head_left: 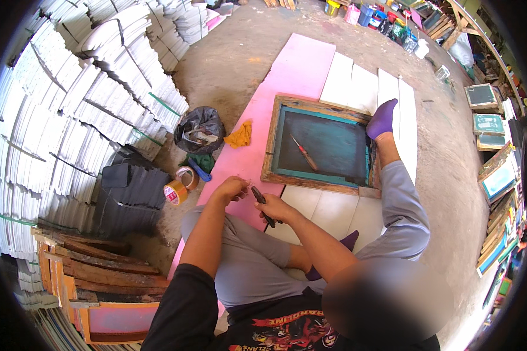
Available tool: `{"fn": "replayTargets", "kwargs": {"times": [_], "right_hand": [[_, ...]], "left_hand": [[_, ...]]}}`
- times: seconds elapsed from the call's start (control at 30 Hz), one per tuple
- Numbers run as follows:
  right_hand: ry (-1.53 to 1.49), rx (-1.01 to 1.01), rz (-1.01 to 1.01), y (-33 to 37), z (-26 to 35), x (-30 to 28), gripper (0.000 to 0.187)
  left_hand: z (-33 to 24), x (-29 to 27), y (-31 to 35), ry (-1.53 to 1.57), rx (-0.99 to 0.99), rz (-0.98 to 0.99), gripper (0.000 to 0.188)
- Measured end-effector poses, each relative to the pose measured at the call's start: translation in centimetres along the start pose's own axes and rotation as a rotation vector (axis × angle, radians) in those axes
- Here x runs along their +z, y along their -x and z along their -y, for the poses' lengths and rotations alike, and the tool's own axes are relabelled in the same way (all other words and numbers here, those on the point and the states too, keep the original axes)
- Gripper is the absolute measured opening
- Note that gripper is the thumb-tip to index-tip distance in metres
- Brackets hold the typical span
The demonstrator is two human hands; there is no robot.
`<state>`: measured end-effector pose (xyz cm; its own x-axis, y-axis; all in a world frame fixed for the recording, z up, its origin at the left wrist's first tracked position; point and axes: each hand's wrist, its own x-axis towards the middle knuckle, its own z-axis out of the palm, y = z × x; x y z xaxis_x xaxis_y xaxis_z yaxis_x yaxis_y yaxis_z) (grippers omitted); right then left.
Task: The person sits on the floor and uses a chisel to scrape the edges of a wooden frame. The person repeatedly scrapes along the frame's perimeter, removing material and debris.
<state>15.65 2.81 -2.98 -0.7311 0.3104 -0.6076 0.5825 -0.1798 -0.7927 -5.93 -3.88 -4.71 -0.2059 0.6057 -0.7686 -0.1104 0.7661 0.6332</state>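
Observation:
My right hand (275,209) is closed around dark-handled pliers (257,195), whose jaws point up and left toward my left hand (234,188). The left fingers are pinched together beside the jaws; what they hold is too small to make out. Just beyond my hands lies a wooden-framed printing screen (267,153) with dark mesh and teal edges. A screwdriver (304,153) with a reddish handle rests on its mesh. My purple-socked foot (383,120) presses against the screen's far right corner.
Pink board (298,61) and white boards (401,111) lie beneath the screen. To the left are an orange cloth (238,134), a black plastic bag (184,137), a blue-handled tool (200,169) and tape rolls (175,192). Stacked white sheets (82,88) and wooden frames (111,272) stand farther left.

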Motion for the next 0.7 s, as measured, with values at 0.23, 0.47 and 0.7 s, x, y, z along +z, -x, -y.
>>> {"fn": "replayTargets", "kwargs": {"times": [0.23,0.47,0.7], "right_hand": [[-0.007,0.131,-0.177,2.9,-1.6,-4.7,0.030],[0.119,0.273,-0.166,4.9,-0.5,-9.7,0.034],[0.239,0.246,-0.173,4.1,-0.8,-9.9,0.034]], "left_hand": [[-0.7,1.2,1.0,-0.766,0.090,-0.404,0.044],[-2.9,3.8,2.3,-0.741,0.148,-0.336,0.048],[-2.6,3.7,2.4,-0.763,0.226,-0.334,0.045]]}}
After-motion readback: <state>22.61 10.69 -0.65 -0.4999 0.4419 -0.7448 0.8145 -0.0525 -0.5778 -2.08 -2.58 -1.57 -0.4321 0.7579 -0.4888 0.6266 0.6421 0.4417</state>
